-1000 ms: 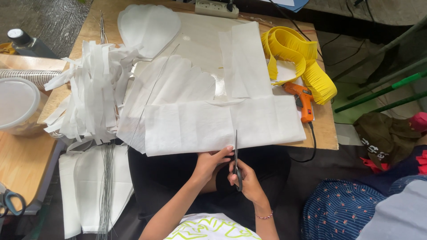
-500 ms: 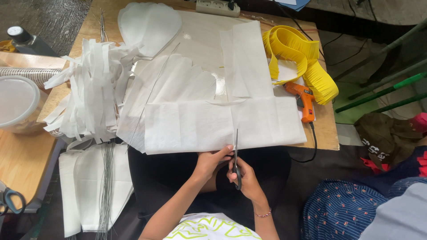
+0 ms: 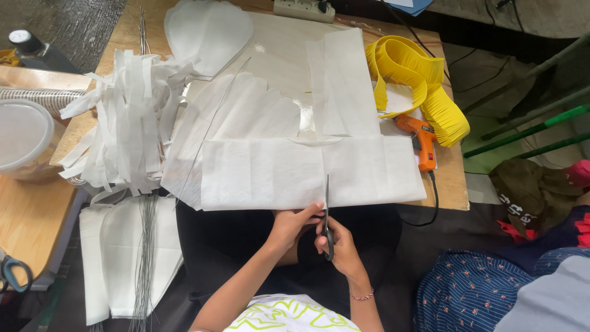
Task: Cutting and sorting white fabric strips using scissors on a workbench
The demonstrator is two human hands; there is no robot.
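— Where's the sheet?
— Folded white fabric sheet [image 3: 307, 173] lies flat across the wooden table [image 3: 452, 184], near edge hanging toward my lap so the blades can enter from below.

— Hands?
— Right hand [image 3: 340, 246] has fingers looped through the scissors [image 3: 327, 212] handles, closed around them; blades point up into the edge, nearly together. Left hand [image 3: 294, 224] pinches the edge just beside the blades, keeping it taut.

— Around it?
— Cut white strips [image 3: 126, 117] piled left, orange glue gun [image 3: 421, 140] and yellow fringe roll [image 3: 424, 86] parked right, away from the cut.
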